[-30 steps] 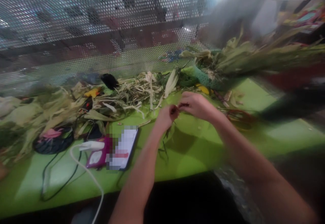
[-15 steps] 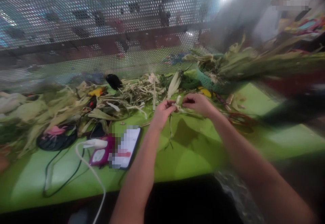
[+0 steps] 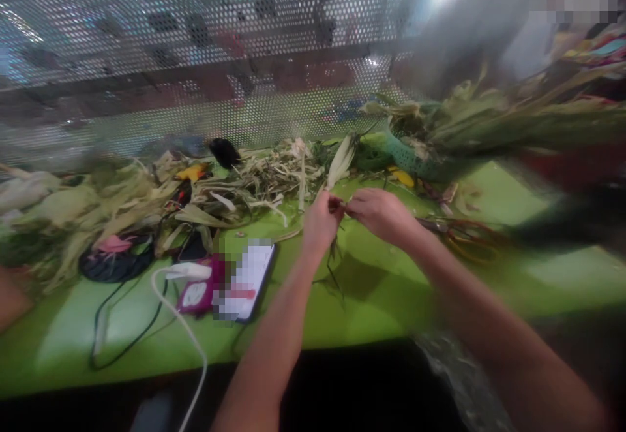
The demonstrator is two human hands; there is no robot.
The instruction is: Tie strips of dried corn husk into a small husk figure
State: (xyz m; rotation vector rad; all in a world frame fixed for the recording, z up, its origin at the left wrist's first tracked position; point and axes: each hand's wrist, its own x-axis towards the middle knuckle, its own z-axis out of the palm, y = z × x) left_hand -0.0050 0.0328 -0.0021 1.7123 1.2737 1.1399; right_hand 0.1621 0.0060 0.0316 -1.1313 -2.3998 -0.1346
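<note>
Over the green table (image 3: 381, 314), my left hand (image 3: 321, 220) is closed in a pinch on a thin strip of corn husk (image 3: 334, 262), whose dark, stringy ends dangle below the fingers. My right hand (image 3: 379, 215) pinches at the same spot, its fingertips almost meeting the left ones. The piece between the fingers is mostly hidden. Just beyond my hands lies a pale, wide corn husk leaf (image 3: 341, 161). A heap of shredded husk strips (image 3: 274, 174) spreads behind and to the left.
Left of my arm lie a phone (image 3: 247, 282), a magenta case (image 3: 195, 295) with a white cable (image 3: 183, 327), and a black pouch (image 3: 117, 263). Orange-handled scissors (image 3: 469, 239) rest at right. A green basket (image 3: 405, 151) bears husks. Perforated metal mesh (image 3: 195, 86) stands behind. Another person's arm (image 3: 12, 298) shows at left.
My left hand has turned, with its back more towards me, and my right hand has closed in on it. The pale looped husk piece that stood up between them is now hidden.
</note>
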